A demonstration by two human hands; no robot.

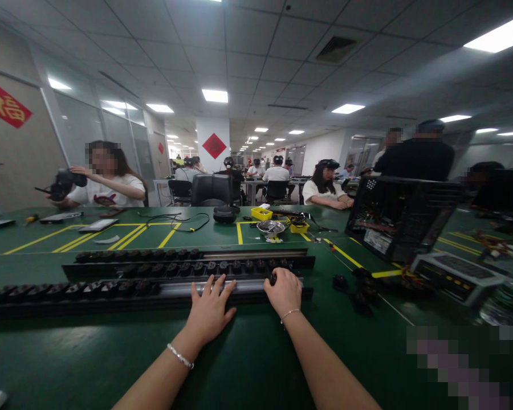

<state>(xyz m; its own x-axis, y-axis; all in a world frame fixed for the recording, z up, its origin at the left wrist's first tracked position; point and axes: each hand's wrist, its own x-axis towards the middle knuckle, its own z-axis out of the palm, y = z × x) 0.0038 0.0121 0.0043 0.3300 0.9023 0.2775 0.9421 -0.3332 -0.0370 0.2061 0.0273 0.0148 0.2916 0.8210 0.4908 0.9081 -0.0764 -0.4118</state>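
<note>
My left hand [209, 316] rests with spread fingers on the front black rail [89, 306], its fingertips at the bare silvery channel [177, 289]. Toward the right end of that rail, my right hand [286, 293] has its fingers curled round a small black piece [273, 279], mostly hidden by the fingers. A row of round black socket-like pieces [74, 291] fills the channel's left part. Just behind lies another black rail [94, 272], with more such pieces [184, 267] along it. A third channel [252, 255] at the back is partly bare.
An open computer case [404, 213] and a power supply unit [459, 276] stand at right. Farther back are a metal bowl [271, 228], a yellow bin [261, 213] and cables [196, 219]. A co-worker [115, 188] sits across the green table holding a black headset.
</note>
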